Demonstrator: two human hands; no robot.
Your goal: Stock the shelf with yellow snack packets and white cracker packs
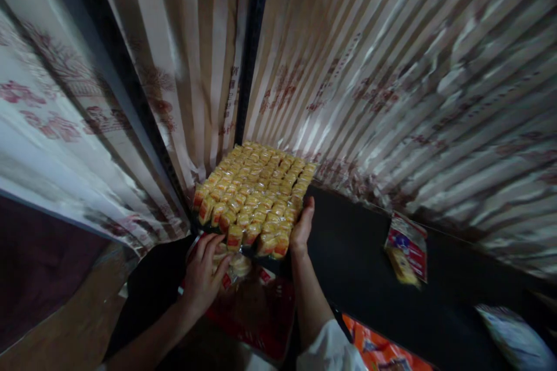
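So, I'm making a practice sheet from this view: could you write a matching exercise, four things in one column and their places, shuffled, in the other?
1. Left hand
2. Right hand
3. Orange package
4. Red packet

A. On the black surface
B. At the right side of the rows of yellow packets
C. Past the black surface's near edge
D. At the front left of the yellow packets

Pairs: 1-D, 2-B, 3-C, 4-A

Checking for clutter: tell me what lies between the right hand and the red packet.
Only bare black surface lies between the right hand and the red packet, as the head view shows.
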